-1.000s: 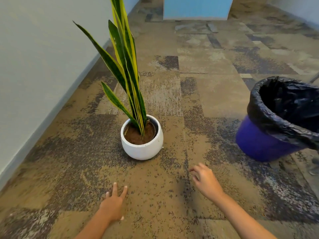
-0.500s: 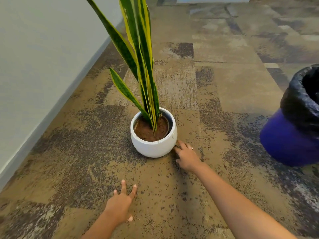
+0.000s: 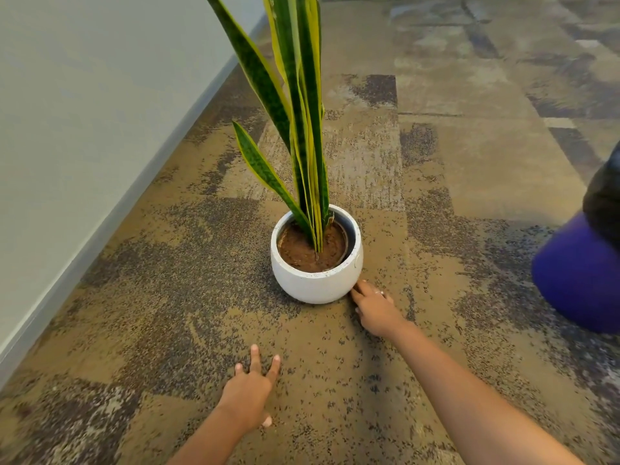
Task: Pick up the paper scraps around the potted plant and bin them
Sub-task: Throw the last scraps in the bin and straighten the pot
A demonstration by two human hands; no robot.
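Observation:
A white round pot with brown soil and a tall green-and-yellow snake plant stands on the carpet. My right hand lies on the floor at the pot's lower right, fingertips touching its base; nothing shows in it. My left hand rests flat on the carpet in front of the pot, fingers spread. The purple bin with a black liner is at the right edge, partly cut off. No paper scraps are visible in this view.
A pale wall with a grey skirting runs along the left. Patterned brown and grey carpet stretches away behind the pot.
My right hand moved forward from the open carpet to the pot's base. The view shifted closer and left, pushing the bin toward the right edge. My left hand stayed flat.

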